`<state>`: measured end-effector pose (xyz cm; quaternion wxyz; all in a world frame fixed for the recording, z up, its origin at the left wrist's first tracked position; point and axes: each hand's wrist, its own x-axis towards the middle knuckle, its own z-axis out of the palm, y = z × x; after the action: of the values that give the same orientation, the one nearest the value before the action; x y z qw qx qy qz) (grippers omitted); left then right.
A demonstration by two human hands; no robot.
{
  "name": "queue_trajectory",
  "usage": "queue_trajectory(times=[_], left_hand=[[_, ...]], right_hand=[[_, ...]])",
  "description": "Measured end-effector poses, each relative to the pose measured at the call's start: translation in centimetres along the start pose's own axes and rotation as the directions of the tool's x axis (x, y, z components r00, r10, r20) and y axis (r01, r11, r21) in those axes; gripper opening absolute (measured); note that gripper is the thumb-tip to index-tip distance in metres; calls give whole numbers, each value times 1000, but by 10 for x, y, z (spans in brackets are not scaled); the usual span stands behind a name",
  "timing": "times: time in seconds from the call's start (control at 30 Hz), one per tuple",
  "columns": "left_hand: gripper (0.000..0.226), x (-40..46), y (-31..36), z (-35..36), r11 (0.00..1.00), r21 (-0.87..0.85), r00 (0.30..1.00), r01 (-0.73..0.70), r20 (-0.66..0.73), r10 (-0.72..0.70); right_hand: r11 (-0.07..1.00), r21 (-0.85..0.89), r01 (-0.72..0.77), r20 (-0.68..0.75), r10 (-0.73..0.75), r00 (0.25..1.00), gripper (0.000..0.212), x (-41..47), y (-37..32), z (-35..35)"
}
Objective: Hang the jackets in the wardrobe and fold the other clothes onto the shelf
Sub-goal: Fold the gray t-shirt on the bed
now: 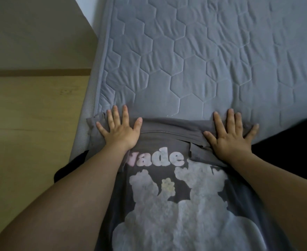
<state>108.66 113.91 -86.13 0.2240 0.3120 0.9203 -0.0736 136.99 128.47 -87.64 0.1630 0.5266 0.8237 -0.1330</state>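
Left hand (pixel 119 130) and right hand (pixel 230 134) flat, fingers spread, pressing folded edge of grey printed t-shirt (pixel 167 178) on quilted mattress (pixel 203 60).

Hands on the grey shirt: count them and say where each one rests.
2. The left hand presses flat on the grey shirt near its left corner; the right hand presses flat near its right corner, on the bed.

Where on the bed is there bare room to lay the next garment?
The quilted mattress is bare beyond the fingertips, from its left edge by the floor across to the right. The near strip is crowded: the grey T-shirt lies there under the flat left hand and right hand, with dark cloth at the right.
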Motion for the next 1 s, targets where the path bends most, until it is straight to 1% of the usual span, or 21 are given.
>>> queue_trajectory(times=[0.1,0.17,0.2,0.27,0.3,0.37,0.4,0.43,0.47,0.53,0.57,0.6,0.63,0.67,0.7,0.77,0.8,0.87,0.9,0.93,1.0], left_hand=[[77,-21,1,-20,998,-62,999,25,23,-23],[73,-47,-3,-29,991,-128,997,43,-62,-51],[71,-64,-6,-32,985,-162,991,54,-113,-73],[68,-104,-17,-32,959,-255,973,125,-158,-169],[67,-126,-23,-29,934,-309,960,180,-152,-235],[69,-168,-36,-19,861,-412,922,297,-112,-371],[72,-188,-41,-14,802,-477,891,359,-80,-446],[76,-207,-48,-8,715,-557,852,423,-24,-523],[82,-225,-53,-1,592,-645,807,483,67,-586],[92,-255,-66,15,304,-755,717,580,297,-630],[93,-270,-71,21,224,-741,685,633,402,-607],[91,-282,-74,27,210,-704,673,678,481,-562],[89,-293,-77,32,235,-677,681,697,524,-513],[89,-302,-80,34,269,-670,701,692,532,-476],[90,-307,-82,35,296,-672,717,679,521,-464],[91,-313,-87,32,333,-646,712,687,503,-490],[87,-314,-89,29,389,-615,717,686,479,-507],[63,-315,-94,23,512,-562,757,650,415,-506],[51,-316,-95,19,540,-562,778,626,400,-485],[45,-320,-96,15,547,-573,791,611,413,-451],[48,-331,-99,12,549,-538,766,639,509,-393]], right_hand=[[983,130,-126,0,127,992,81,-32,2,-13],[966,222,-135,-24,144,989,89,-57,6,-24],[948,281,-150,-1,157,988,93,-70,8,-31],[896,373,-243,95,223,970,96,-98,11,-44],[873,386,-298,131,267,955,96,-113,11,-50],[841,399,-367,146,336,930,94,-143,13,-60],[828,411,-382,143,355,924,93,-158,14,-65],[820,416,-394,145,368,918,92,-172,16,-69],[817,403,-413,152,386,910,90,-185,19,-71],[817,337,-468,166,438,884,83,-213,22,-74],[809,320,-493,170,463,870,79,-225,24,-75],[795,323,-513,178,481,858,75,-237,25,-76],[780,339,-526,193,489,850,71,-247,25,-77],[772,347,-533,214,488,846,68,-255,26,-79],[779,325,-536,233,483,844,67,-262,27,-83],[834,181,-521,247,474,845,69,-270,28,-94],[868,99,-487,228,457,860,66,-273,29,-100],[929,22,-369,180,359,916,54,-282,27,-108],[950,37,-309,170,299,939,48,-288,26,-111],[955,95,-281,182,260,948,42,-296,25,-113],[916,241,-320,248,261,933,36,-312,25,-113]])
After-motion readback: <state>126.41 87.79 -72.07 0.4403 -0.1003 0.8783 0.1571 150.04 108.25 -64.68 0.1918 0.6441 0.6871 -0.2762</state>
